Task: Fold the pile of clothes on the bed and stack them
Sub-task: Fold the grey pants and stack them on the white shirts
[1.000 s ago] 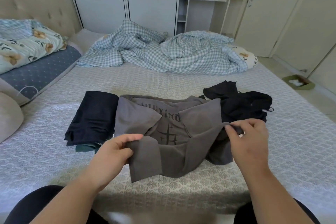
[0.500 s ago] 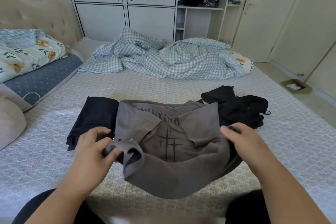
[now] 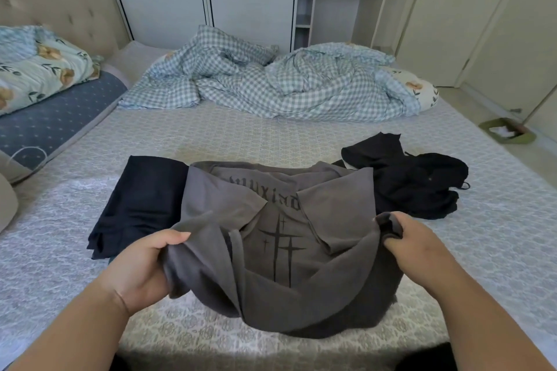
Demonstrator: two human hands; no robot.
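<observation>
Both hands, left (image 3: 141, 268) and right (image 3: 413, 247), pinch the near hem of the grey shirt (image 3: 271, 238) at bed (image 3: 497, 250) centre, mid-fold; next, probably carry the hem far to halve it.

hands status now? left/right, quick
Left hand: closed, gripping the near left edge of the grey t-shirt.
Right hand: closed, gripping the t-shirt's bunched right edge.
</observation>
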